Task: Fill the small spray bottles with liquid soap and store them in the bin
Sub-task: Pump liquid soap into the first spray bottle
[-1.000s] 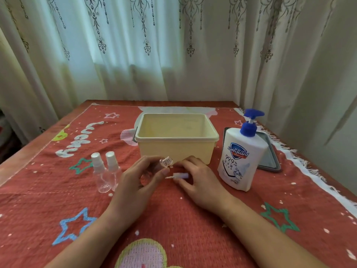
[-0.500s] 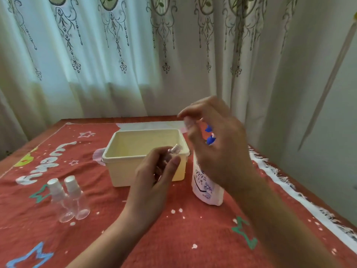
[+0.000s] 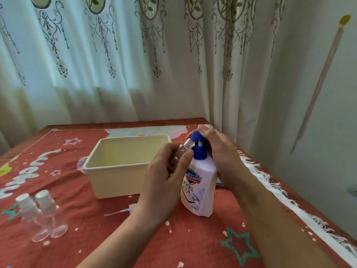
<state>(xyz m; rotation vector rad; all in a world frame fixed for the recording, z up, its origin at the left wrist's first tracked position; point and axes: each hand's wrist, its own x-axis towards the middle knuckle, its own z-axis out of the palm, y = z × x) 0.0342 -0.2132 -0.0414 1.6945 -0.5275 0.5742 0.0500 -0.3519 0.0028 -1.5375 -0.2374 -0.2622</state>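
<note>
Patterned curtains [image 3: 96,74] hang behind a bench [image 3: 193,246] covered with a red cloth, where the work has just moved from opening a bottle to filling it. A second ago both hands were low on the cloth, the right one laying down the spray cap [image 3: 131,206] it had taken off. That cap now lies alone with its thin tube, in front of the bin [image 3: 116,182]. Since then the right hand [image 3: 220,153] has risen and settled on the blue pump [image 3: 197,139] of the soap bottle [image 3: 199,186], its fingers bent over the top of it. The left hand [image 3: 166,176] has lifted the small bottle [image 3: 185,147] off the cloth; it grips the clear body between thumb and fingers and tilts the open neck up towards the spout. The neck sits just under the spout and close against the pump's collar, though whether the two touch cannot be made out. No soap can be seen in the small bottle, so the first press looks about to come. Two more small bottles, one [image 3: 29,215] just beside the other [image 3: 51,211], stand capped and seemingly empty at the left, well apart from both hands. The bin holds nothing that can be seen, so most of the task appears to lie ahead.
</note>
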